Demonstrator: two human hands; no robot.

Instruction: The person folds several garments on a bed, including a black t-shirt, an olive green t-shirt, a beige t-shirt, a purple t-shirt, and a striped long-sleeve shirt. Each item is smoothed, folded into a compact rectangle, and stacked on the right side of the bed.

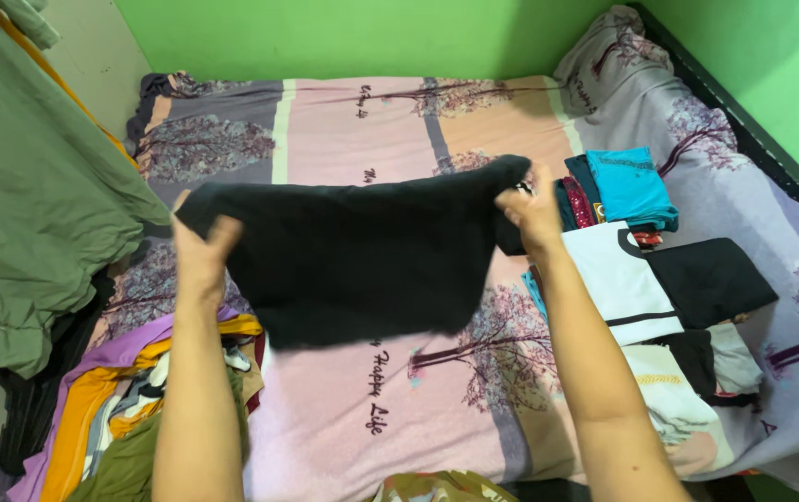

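A black garment (362,256) hangs spread in the air above the bed, folded over along its top edge. My left hand (199,251) grips its left top corner. At the other top corner my right hand (532,216) pinches the cloth. The garment's lower edge hangs just above the pink and grey tree-patterned bedsheet (399,409). Both forearms reach up from the bottom of the view.
Folded clothes sit on the right of the bed: a teal stack (630,186), a white and black shirt (669,284), more folded pieces (688,381) nearer me. A heap of unfolded purple, orange and green clothes (111,409) lies at the lower left. Green cloth (27,214) hangs left; pillow (618,56) far right.
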